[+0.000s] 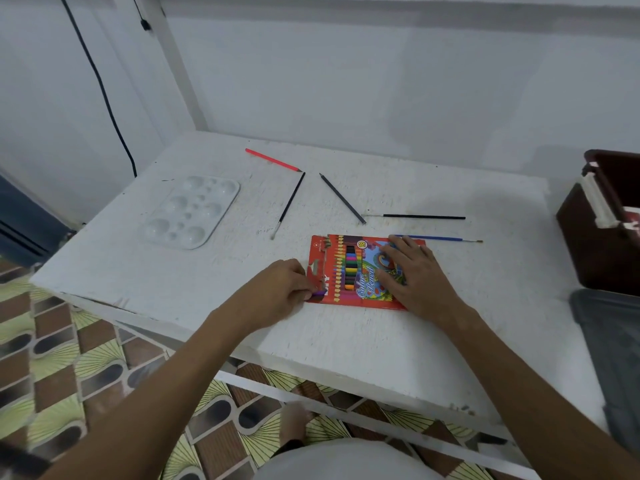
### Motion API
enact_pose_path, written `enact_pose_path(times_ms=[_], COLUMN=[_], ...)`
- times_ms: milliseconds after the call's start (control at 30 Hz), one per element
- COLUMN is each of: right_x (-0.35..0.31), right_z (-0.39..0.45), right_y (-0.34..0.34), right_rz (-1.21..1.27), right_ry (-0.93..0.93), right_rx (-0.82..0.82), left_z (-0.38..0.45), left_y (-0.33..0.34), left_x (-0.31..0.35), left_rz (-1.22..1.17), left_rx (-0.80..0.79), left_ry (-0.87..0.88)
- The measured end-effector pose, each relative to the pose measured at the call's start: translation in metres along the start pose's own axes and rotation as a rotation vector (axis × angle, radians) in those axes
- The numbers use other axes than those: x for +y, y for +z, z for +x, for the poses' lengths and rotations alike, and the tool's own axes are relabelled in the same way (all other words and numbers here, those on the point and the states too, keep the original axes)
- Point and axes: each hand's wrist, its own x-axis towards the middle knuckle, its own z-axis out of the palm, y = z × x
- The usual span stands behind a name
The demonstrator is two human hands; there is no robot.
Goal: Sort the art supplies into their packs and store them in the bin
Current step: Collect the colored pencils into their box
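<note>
A red colour pencil pack [353, 271] lies flat on the white table [242, 323]. My right hand [412, 271] presses flat on the pack's right half. My left hand [284, 284] pinches a purple pencil [318, 293] at the pack's open left end. Loose on the table behind lie a red pencil [272, 160], a dark grey pencil [342, 198], a black brush with a white tip [289, 204], a second black brush [419, 216] and a blue brush [440, 239].
A white plastic paint palette [190, 211] sits at the table's left. A dark red bin [602, 220] with a white handle stands at the right edge, a grey lid [613, 358] in front of it. Patterned floor shows below the table's near edge.
</note>
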Motion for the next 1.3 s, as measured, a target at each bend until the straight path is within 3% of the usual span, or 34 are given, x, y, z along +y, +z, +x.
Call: enact_pose_path(times_ms=[133,267,533,733,967,1300], right_x=[0.001,0.001,0.002,0.004,0.005,0.003], right_z=[0.000,0.001,0.001,0.002,0.002,0.002], right_y=[0.002,0.002,0.002,0.005,0.007,0.007], right_rz=[-0.003,-0.001,0.004,-0.011,-0.023,-0.020], right_ry=[-0.004,-0.006,-0.009,-0.008,-0.013,0.002], right_rx=[0.002,0.005,0.014,0.017,0.034,0.032], left_z=[-0.012,-0.020,0.001,0.001,-0.014,0.002], left_y=[0.002,-0.006,-0.006,0.003,-0.013,0.005], left_x=[-0.006,-0.017,0.011,0.014,-0.015,0.012], left_rz=[-0.063,0.030,-0.066,-0.196,-0.007,-0.208], left_rx=[0.025,0.039,0.046,0.152,0.069,0.130], left_ry=[-0.054,-0.146,-0.048,-0.096,-0.164,-0.090])
